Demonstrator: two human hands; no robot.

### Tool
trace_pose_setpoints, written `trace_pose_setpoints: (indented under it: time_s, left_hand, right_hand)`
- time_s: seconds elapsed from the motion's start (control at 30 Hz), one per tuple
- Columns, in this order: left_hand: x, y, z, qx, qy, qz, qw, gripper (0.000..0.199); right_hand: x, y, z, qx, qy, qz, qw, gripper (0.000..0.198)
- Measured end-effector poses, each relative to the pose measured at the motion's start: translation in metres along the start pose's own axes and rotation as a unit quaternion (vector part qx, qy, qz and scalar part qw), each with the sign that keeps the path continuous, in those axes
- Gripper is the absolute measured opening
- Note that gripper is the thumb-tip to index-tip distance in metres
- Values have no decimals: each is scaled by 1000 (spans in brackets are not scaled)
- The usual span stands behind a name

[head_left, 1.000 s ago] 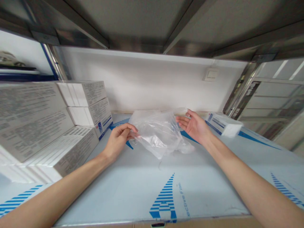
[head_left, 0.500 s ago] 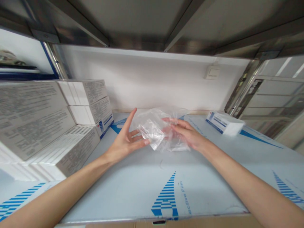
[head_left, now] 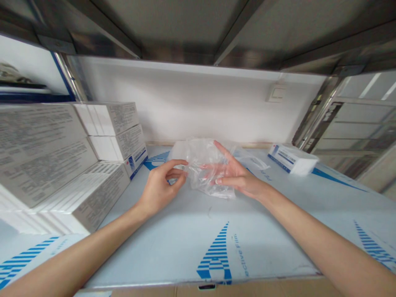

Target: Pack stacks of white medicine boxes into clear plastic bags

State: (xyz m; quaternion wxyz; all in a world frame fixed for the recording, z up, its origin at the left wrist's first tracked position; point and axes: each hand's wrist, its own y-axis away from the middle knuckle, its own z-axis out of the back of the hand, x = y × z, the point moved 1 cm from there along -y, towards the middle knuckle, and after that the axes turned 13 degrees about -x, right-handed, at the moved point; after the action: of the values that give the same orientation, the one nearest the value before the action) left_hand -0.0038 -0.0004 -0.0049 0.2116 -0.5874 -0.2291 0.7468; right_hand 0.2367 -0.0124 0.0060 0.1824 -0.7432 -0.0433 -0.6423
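Observation:
A crumpled clear plastic bag (head_left: 201, 152) is between my two hands, low over the film-covered surface. My left hand (head_left: 162, 181) is at the bag's left edge, with curled fingers that appear closed on the plastic. My right hand (head_left: 238, 175) is on the bag's right side, its fingers spread and thumb raised. Some of its fingers show through the clear plastic; whether they are inside the bag or behind it, I cannot tell.
Several stacked white printed boxes (head_left: 108, 119) stand on the left. One white and blue box (head_left: 292, 159) sits at the back right. A metal shelf (head_left: 179, 29) hangs overhead, and a wall switch (head_left: 276, 93) is behind. Blue-printed protective film covers the work surface (head_left: 167, 247).
My left hand has gone from open fingers to curled ones at the bag's edge. The right hand's fingers have spread apart. The bag has changed shape and shifted slightly left.

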Motion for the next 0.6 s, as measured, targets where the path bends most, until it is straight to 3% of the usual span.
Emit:
trace_pose_setpoints:
  time_s: [0.1, 0.23, 0.3, 0.37, 0.47, 0.6]
  left_hand:
    - [1, -1, -1, -15, -10, -36, 999, 26]
    - [3, -3, 0, -59, -29, -62, 996, 10]
    - [4, -5, 2, -79, -30, -63, 994, 10]
    - [7, -8, 6, -110, -28, -63, 992, 12]
    - [11, -14, 13, -168, -50, -61, 983, 14]
    - [15, -19, 18, -194, -62, -52, 978, 9]
  right_hand:
    - [0, 1, 0, 35, 19, -7, 999, 96]
    - [-1, 1, -3, 68, 57, -24, 996, 62]
    - [-2, -2, -2, 36, 72, -15, 997, 42]
    - [-4, -6, 2, -39, 93, 13, 995, 28]
    - [-3, -10, 9, -147, 105, 50, 982, 26]
    - [2, -10, 11, -169, 97, 62, 979, 32]
